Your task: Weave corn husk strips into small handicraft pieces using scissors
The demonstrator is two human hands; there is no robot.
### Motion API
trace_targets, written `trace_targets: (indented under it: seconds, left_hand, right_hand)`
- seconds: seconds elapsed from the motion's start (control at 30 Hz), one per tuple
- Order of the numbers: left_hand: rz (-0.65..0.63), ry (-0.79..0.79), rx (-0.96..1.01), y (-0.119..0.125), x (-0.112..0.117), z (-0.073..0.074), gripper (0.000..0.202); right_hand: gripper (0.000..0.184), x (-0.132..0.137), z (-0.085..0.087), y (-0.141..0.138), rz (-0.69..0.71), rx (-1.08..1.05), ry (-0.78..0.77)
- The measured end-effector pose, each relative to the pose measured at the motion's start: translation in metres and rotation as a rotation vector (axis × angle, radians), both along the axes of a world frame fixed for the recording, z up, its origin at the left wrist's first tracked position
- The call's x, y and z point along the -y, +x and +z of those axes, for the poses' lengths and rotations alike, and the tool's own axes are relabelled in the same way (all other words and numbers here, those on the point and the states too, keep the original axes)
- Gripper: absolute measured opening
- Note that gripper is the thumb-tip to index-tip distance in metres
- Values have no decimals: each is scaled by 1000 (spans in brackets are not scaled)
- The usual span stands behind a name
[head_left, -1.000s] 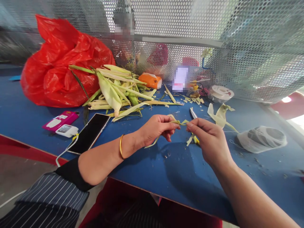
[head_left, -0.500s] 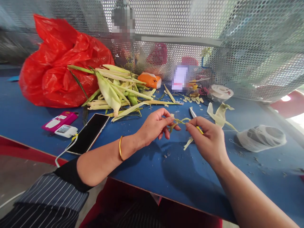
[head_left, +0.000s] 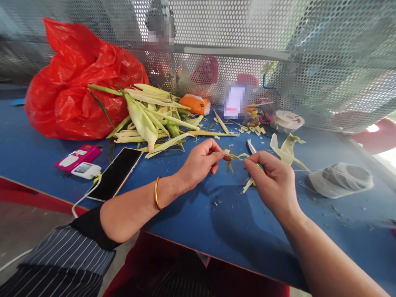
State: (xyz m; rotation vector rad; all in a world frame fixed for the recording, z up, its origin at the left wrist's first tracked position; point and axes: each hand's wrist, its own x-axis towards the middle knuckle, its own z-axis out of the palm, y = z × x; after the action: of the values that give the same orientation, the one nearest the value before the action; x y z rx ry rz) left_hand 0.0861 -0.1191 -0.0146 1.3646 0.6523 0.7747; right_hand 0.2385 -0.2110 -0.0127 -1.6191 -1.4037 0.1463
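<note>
Between my two hands a thin twisted strip of corn husk [head_left: 236,157] is stretched above the blue table. My left hand [head_left: 202,161], at the end of an arm with a gold bangle, pinches its left end between thumb and forefinger. The right end is pinched by my right hand [head_left: 274,179]. A loose tail of husk hangs below the strip near my left fingertips, and another pale piece shows below my right fingers. Just behind my right hand lies a cutting tool with a metal blade [head_left: 251,146]; its yellow handle is mostly hidden.
A pile of corn husks [head_left: 145,119] lies beside a red plastic bag [head_left: 77,86]. A phone [head_left: 116,173] and a power bank [head_left: 85,169] are at left. A spool of white thread [head_left: 342,180] and a husk piece [head_left: 286,148] sit at right. A perforated screen [head_left: 216,24] stands behind.
My left fingers have curled in to a tighter pinch at the strip's end. The husk tail now hangs free below it. My right hand has moved slightly right.
</note>
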Motion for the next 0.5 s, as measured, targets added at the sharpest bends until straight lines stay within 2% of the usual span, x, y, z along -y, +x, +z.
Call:
trace_targets:
  seconds: [0.2,0.37,0.5]
  left_hand:
    - [-10,-78,-5,-1,-2,4,20]
    - [-67,-215,-87,-2,-5,0,39]
    - [-106,-210,-132,-2,-4,0,39]
  right_hand:
    - [20,-1,-3,1,34,-28,11]
    - [18,-3,-9,0,153,-54,67]
    - [17,-3,-11,-1,195,-28,40]
